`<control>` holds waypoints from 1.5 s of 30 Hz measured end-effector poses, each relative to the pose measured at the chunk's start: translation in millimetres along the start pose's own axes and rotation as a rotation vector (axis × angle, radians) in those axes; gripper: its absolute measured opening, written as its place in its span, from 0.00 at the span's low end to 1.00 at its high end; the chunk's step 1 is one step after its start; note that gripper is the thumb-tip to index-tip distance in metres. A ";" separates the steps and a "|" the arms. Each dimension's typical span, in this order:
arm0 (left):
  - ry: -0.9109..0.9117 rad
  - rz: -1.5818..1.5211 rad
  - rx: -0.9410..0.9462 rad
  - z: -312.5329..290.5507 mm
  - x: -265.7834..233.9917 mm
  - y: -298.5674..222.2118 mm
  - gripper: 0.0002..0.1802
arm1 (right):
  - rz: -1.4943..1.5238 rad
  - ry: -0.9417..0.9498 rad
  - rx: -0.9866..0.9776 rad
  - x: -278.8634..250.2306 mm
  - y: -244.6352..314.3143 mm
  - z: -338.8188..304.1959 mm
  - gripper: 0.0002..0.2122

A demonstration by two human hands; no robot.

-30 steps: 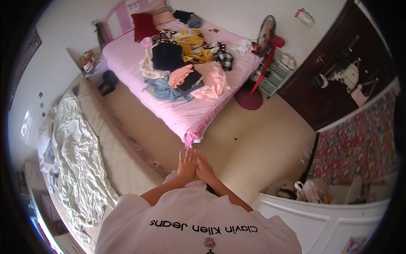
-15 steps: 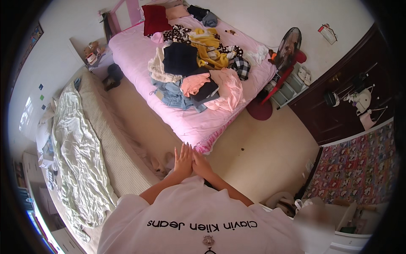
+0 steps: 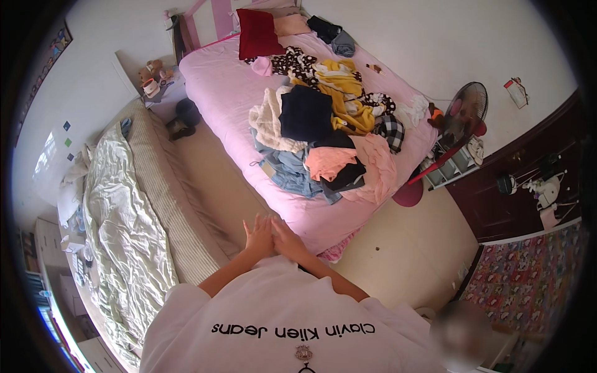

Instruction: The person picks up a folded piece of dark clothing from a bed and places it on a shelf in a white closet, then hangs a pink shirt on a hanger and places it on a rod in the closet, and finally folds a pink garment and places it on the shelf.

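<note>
My left hand and my right hand meet in front of me, near the closest corner of the pink bed. Their fingers are stretched out, and neither hand holds anything. Beyond them a heap of clothes covers the middle of the bed. In it I see a dark navy garment, a cream fluffy one, blue denim, a coral garment, a pale pink one, a yellow one and a black-and-white checked one.
On the left stands a sofa or second bed with a ribbed cover and a crumpled pale sheet. A floor fan stands right of the bed, by a dark door. A red pillow lies at the far end.
My view has shifted, so the bed and clothes sit further right and lower. My hands stay together, a little further left in view, with the left fingers more spread.
</note>
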State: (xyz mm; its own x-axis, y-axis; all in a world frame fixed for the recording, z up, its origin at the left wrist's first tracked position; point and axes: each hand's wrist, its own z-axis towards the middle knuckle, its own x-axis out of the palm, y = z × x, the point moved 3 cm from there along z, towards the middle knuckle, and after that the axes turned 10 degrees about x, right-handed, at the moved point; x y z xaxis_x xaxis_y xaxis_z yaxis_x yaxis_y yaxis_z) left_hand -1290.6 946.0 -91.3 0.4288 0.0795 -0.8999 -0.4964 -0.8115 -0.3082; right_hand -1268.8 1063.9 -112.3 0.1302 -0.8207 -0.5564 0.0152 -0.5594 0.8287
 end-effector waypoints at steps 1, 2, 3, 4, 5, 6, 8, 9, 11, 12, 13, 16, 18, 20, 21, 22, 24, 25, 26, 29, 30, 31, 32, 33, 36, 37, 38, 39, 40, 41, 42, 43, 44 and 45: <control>-0.025 -0.014 -0.010 1.2 -3.7 9.9 0.40 | 0.012 0.044 0.024 1.7 6.4 10.2 0.25; -0.050 -0.027 -0.020 3.4 -7.1 19.1 0.40 | 0.023 0.086 0.049 1.4 11.6 20.7 0.26; -0.061 -0.028 -0.019 8.0 -9.8 25.6 0.40 | 0.031 0.128 0.074 1.9 12.6 30.3 0.27; -0.072 -0.029 -0.019 13.5 -11.8 31.3 0.40 | 0.031 0.142 0.095 3.0 13.4 39.5 0.27; -0.083 -0.029 -0.020 18.7 -14.5 36.5 0.40 | 0.031 0.157 0.116 3.7 14.4 48.5 0.27; -0.089 -0.033 -0.013 26.2 -18.1 39.6 0.40 | 0.027 0.168 0.138 3.8 9.6 57.3 0.27; -0.101 -0.040 -0.001 41.0 -24.9 44.5 0.39 | 0.039 0.160 0.096 5.0 -0.9 76.8 0.28; -0.100 -0.039 0.001 48.1 -28.2 48.3 0.39 | 0.046 0.157 0.072 3.9 -1.4 86.9 0.28; -0.097 -0.036 0.005 62.5 -33.4 54.8 0.39 | 0.022 0.119 0.066 0.0 -4.2 102.8 0.26; -0.097 -0.042 0.004 70.2 -38.9 58.7 0.39 | 0.014 0.098 0.058 -3.2 -3.7 112.8 0.25; -0.097 -0.048 0.004 78.0 -44.6 61.7 0.39 | -0.004 0.115 0.075 -6.3 -4.7 122.7 0.26; -0.082 -0.037 0.003 108.5 -61.8 71.7 0.40 | -0.009 0.178 0.131 -21.3 -5.9 157.2 0.27; -0.066 -0.015 0.011 133.1 -73.7 77.0 0.40 | 0.057 0.247 0.181 -36.6 -6.9 181.9 0.27; -0.046 0.013 0.030 159.3 -85.6 80.2 0.41 | 0.044 0.253 0.223 -55.0 -6.9 203.4 0.27; -0.051 0.023 0.047 172.4 -88.3 82.5 0.41 | 0.039 0.253 0.246 -62.6 -9.6 213.6 0.27; -0.055 0.032 0.065 185.2 -89.9 84.2 0.42 | 0.044 0.233 0.217 -69.6 -14.3 224.1 0.27; -0.054 0.046 0.103 210.6 -98.3 84.4 0.42 | 0.055 0.189 0.165 -81.2 -28.9 243.0 0.27; -0.049 0.050 0.123 221.9 -104.8 82.3 0.43 | 0.084 0.168 0.185 -84.1 -38.4 252.8 0.27; -0.044 0.055 0.143 233.6 -110.5 80.7 0.43 | 0.128 0.135 0.200 -89.1 -48.7 261.5 0.26; -0.068 0.044 0.175 266.9 -109.8 87.8 0.46 | 0.368 0.035 0.281 -104.7 -59.4 286.7 0.23; -0.074 0.036 0.195 274.5 -113.7 85.8 0.47 | 0.473 0.033 0.311 -105.4 -68.9 293.5 0.23; -0.062 0.037 0.200 284.8 -118.2 85.1 0.50 | 0.579 0.029 0.339 -107.1 -78.8 302.3 0.23; -0.048 0.014 0.195 296.5 -123.9 86.3 0.51 | 0.686 0.022 0.364 -107.8 -88.0 310.1 0.23; -0.031 -0.015 0.174 303.0 -129.0 89.0 0.52 | 0.780 0.014 0.447 -105.1 -92.8 315.0 0.22; 0.014 -0.075 0.154 328.2 -146.9 102.7 0.55 | 0.900 0.086 0.765 -130.4 -70.7 318.7 0.23; 0.031 -0.085 0.161 340.3 -154.3 108.4 0.56 | 0.943 0.081 0.793 -131.6 -76.4 323.4 0.23; 0.032 -0.101 0.175 355.5 -162.1 115.1 0.56 | 0.988 0.073 0.819 -131.4 -83.9 329.8 0.23; 0.035 -0.120 0.184 369.6 -169.5 122.9 0.56 | 1.032 0.071 0.848 -129.2 -90.2 334.9 0.23; 0.041 -0.138 0.200 387.6 -176.3 130.0 0.57 | 1.135 0.066 0.849 -124.4 -102.7 340.4 0.24; 0.001 -0.157 0.243 408.5 -185.2 137.3 0.57 | 1.240 0.058 0.846 -119.6 -114.7 347.2 0.24; -0.001 -0.155 0.259 428.8 -197.2 140.7 0.58 | 1.342 0.048 0.841 -114.8 -127.3 352.6 0.25; -0.025 -0.160 0.284 453.4 -203.7 149.4 0.58 | 1.422 0.044 0.827 -112.8 -135.4 358.3 0.27; -0.049 -0.165 0.310 478.6 -209.4 157.4 0.59 | 1.502 0.039 0.811 -111.5 -143.7 365.1 0.29; -0.065 -0.132 0.328 503.1 -214.8 163.9 0.59 | 1.585 0.032 0.790 -108.4 -148.7 374.2 0.31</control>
State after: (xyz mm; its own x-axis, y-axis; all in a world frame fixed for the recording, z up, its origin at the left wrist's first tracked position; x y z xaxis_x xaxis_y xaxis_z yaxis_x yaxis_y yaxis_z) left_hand -1843.8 1087.1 -103.8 0.4620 0.2166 -0.8600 -0.6599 -0.5639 -0.4966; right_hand -1656.2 1192.6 -197.9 -0.4381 -0.5822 0.6849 -0.5688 0.7695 0.2903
